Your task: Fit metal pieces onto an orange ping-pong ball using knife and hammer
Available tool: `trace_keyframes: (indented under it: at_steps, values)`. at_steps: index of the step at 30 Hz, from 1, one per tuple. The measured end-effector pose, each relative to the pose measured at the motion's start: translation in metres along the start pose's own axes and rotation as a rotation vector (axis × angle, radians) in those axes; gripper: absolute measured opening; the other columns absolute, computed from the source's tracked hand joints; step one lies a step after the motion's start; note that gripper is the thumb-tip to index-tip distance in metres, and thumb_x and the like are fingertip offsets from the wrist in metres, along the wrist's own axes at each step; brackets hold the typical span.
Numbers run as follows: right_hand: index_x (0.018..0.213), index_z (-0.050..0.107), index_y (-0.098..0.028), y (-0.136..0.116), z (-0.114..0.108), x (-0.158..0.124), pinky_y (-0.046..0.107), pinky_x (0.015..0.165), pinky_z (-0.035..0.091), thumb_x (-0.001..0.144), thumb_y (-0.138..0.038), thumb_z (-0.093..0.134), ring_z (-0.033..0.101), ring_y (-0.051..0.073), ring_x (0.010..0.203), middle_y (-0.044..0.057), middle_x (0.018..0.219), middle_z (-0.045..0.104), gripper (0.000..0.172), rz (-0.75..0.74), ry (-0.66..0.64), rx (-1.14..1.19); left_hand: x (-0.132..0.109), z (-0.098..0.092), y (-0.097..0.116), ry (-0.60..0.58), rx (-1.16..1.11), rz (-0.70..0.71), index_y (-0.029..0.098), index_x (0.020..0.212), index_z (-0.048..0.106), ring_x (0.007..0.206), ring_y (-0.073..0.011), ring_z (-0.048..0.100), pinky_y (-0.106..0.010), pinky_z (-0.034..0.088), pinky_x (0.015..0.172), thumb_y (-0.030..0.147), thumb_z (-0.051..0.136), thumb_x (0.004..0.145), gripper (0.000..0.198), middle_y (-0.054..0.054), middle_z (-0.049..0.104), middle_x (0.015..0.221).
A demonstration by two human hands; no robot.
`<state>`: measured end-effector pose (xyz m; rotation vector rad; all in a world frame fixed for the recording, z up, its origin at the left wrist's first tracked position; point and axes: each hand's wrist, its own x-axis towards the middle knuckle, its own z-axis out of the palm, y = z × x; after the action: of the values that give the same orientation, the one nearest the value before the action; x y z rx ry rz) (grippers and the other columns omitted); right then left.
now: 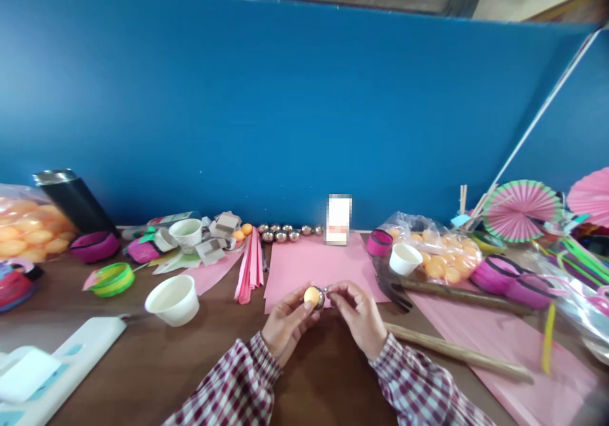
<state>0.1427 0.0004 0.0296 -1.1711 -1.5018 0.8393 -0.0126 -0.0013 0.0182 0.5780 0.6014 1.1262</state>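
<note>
My left hand [285, 328] is closed around an orange ball [311, 296], with a shiny silver round piece [321, 300] against its right side. Just to the right, my right hand [360, 318] pinches a small metallic piece [327, 289] close to the ball; its exact kind is too small to make out. Both hands are over the near edge of a pink paper sheet [318, 264]. Behind that sheet stands a row of silver balls [281, 236]. Folded pink paper strips [250, 271] lie to the left.
White cups [172, 300] stand on the left, another cup [405, 258] on the right. Right of my hands lie a hammer [457, 294] and a wooden stick [461, 350]. Bags of orange balls [440, 255] sit on both sides. A power strip [71, 362] is at front left; a blue partition [295, 109] rises behind.
</note>
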Motion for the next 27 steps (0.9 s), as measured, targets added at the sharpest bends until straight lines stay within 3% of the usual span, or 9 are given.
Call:
trace_keyframes:
  at_steps: [4,9,16,27]
  values:
    - [0.075,0.058,-0.017,0.003,0.001,0.0,0.023,0.059,0.042,0.073,-0.032,0.056,0.052,0.012,0.063,0.001,0.07,0.059,0.015,0.032,0.006,0.049,0.0,0.0,0.001,0.058,-0.017,-0.01,0.016,0.095,0.062,0.083,-0.0168,0.06,-0.029,0.047,0.074,0.022,0.062,0.069,0.027,-0.007,0.064,0.093]
    - [0.074,0.055,-0.017,0.003,0.003,-0.002,0.022,0.057,0.043,0.072,-0.034,0.058,0.05,0.011,0.061,0.0,0.068,0.056,0.018,0.109,-0.029,0.177,0.0,0.0,0.0,0.023,-0.01,0.008,0.017,0.093,0.06,0.083,-0.0156,0.059,-0.028,0.047,0.074,0.02,0.062,0.069,0.024,-0.006,0.064,0.091]
    - [0.073,0.054,-0.017,0.003,0.01,-0.004,0.021,0.06,0.043,0.07,-0.036,0.059,0.052,0.013,0.072,0.002,0.082,0.056,0.02,0.198,-0.072,0.411,0.0,0.001,0.002,0.007,-0.027,-0.001,0.02,0.103,0.057,0.088,-0.0153,0.057,-0.03,0.044,0.081,0.018,0.062,0.068,0.035,-0.006,0.062,0.099]
    - [0.067,0.055,-0.016,0.005,0.013,-0.006,0.025,0.067,0.042,0.07,-0.035,0.06,0.05,0.014,0.074,0.002,0.08,0.055,0.019,0.184,-0.114,0.492,0.0,0.002,0.0,0.003,0.025,0.041,0.018,0.098,0.058,0.091,-0.0167,0.056,-0.03,0.044,0.08,0.014,0.063,0.067,0.032,-0.005,0.061,0.099]
